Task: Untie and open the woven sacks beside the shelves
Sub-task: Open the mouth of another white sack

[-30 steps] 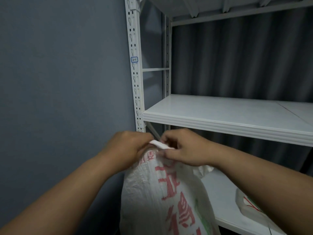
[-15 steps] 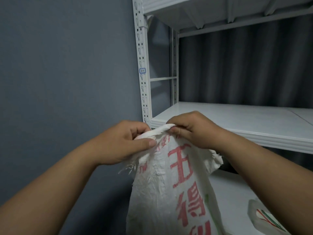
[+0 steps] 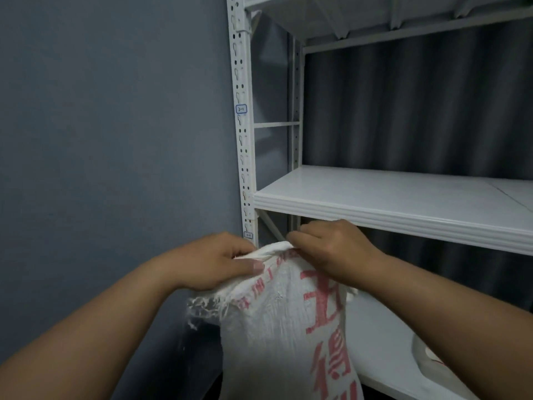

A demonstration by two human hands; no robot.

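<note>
A white metal shelf point(image 3: 389, 203) is seen against a grey wall point(image 3: 115, 140). Just beside its post, a white sack point(image 3: 285, 327) with red print is held upright. Its bunched top is pinched by the left hand point(image 3: 219, 264) and the right hand point(image 3: 331, 249). No cord is visible; the mouth is judged not yet opened.

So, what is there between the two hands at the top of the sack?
In the head view, only the bunched sack mouth spans between the left hand and right hand; both pinch it.
</note>
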